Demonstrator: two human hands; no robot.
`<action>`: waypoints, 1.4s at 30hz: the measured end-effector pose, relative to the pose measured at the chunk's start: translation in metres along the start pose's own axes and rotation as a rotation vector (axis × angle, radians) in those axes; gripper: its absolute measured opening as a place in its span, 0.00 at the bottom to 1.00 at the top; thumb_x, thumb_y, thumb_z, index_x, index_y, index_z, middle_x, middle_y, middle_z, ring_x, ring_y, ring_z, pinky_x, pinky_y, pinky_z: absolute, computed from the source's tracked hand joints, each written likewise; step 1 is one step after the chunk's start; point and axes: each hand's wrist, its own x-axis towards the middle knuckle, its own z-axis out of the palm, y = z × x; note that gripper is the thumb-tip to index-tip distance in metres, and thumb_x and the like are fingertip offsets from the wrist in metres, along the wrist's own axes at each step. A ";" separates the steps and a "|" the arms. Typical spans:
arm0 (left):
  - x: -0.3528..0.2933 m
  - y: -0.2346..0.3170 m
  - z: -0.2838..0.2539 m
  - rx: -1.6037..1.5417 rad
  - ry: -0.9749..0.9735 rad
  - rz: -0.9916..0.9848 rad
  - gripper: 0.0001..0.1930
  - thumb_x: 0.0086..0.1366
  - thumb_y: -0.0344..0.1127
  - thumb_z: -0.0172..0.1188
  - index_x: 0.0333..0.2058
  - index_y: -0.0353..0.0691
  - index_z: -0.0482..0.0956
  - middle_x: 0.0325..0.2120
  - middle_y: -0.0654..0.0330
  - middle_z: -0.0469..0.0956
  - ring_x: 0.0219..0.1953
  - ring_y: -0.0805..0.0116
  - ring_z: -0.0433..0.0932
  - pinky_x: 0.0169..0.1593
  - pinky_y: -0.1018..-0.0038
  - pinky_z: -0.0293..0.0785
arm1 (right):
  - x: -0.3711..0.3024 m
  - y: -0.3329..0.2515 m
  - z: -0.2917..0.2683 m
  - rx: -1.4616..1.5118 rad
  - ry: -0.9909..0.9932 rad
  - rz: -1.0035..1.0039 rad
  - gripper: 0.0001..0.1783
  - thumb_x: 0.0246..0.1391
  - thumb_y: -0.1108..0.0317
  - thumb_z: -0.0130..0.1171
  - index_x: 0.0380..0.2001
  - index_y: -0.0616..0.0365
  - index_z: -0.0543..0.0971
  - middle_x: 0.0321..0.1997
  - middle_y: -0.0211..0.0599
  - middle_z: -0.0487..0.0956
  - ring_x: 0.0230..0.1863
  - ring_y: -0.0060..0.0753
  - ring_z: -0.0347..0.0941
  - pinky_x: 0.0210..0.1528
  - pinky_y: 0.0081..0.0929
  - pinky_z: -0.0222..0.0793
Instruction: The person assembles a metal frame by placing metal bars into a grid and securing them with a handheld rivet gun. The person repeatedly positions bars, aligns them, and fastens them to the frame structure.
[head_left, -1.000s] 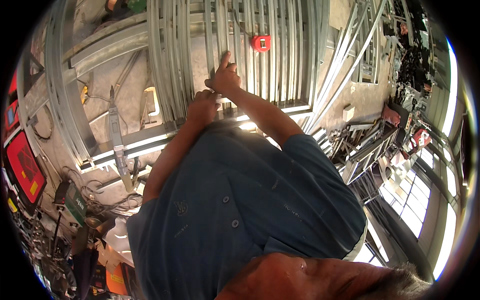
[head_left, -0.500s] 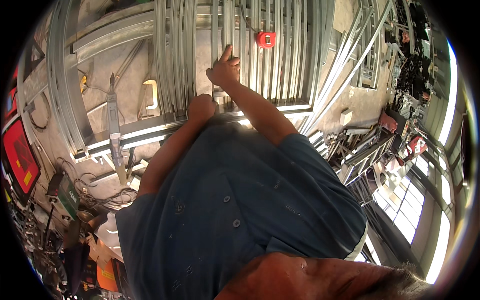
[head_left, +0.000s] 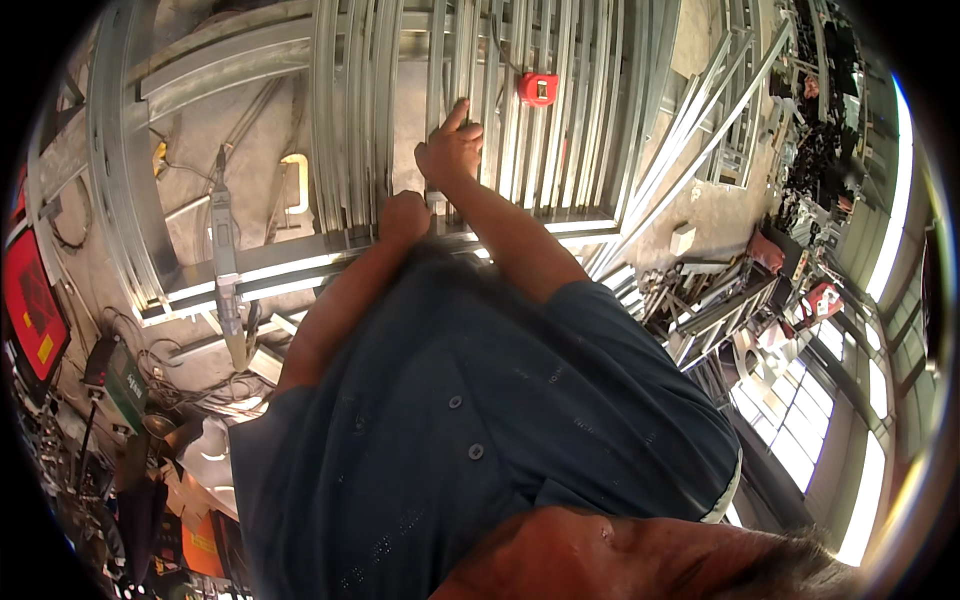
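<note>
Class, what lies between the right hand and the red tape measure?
In the head view, long metal bars, side by side, lie between the right hand and the red tape measure.

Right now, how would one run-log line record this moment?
left hand: curled, contents hidden | right hand: pointing along metal strips | nearby: red tape measure on strips, right of right hand

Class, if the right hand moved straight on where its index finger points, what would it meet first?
Most likely the metal bar just ahead of the right hand, though depth is unclear: the hand might skim above.
</note>
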 end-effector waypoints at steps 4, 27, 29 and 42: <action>-0.002 0.000 0.012 -0.064 0.024 -0.094 0.13 0.58 0.40 0.64 0.32 0.34 0.86 0.33 0.42 0.84 0.38 0.40 0.83 0.43 0.51 0.80 | 0.000 -0.002 -0.003 -0.075 -0.049 0.015 0.65 0.49 0.56 0.66 0.73 0.69 0.31 0.54 0.68 0.58 0.51 0.64 0.66 0.48 0.48 0.76; -0.198 -0.075 -0.174 0.036 0.886 -0.097 0.34 0.58 0.25 0.64 0.64 0.29 0.65 0.59 0.43 0.71 0.62 0.42 0.68 0.63 0.53 0.67 | 0.037 -0.007 -0.052 -0.005 -0.143 -0.089 0.73 0.48 0.43 0.69 0.74 0.63 0.27 0.59 0.71 0.61 0.54 0.66 0.73 0.53 0.45 0.77; -0.207 -0.099 -0.174 0.117 0.873 -0.133 0.39 0.57 0.26 0.65 0.67 0.29 0.61 0.61 0.41 0.68 0.64 0.40 0.65 0.65 0.53 0.66 | 0.039 -0.016 -0.054 -0.031 -0.193 -0.034 0.73 0.47 0.46 0.69 0.74 0.63 0.26 0.58 0.71 0.60 0.52 0.65 0.73 0.51 0.43 0.78; -0.207 -0.181 -0.158 0.045 0.570 -0.243 0.42 0.56 0.28 0.68 0.68 0.31 0.58 0.61 0.40 0.70 0.61 0.37 0.69 0.66 0.51 0.64 | 0.038 -0.025 -0.061 -0.029 -0.234 0.059 0.73 0.47 0.46 0.71 0.76 0.52 0.26 0.59 0.62 0.59 0.55 0.58 0.71 0.53 0.45 0.77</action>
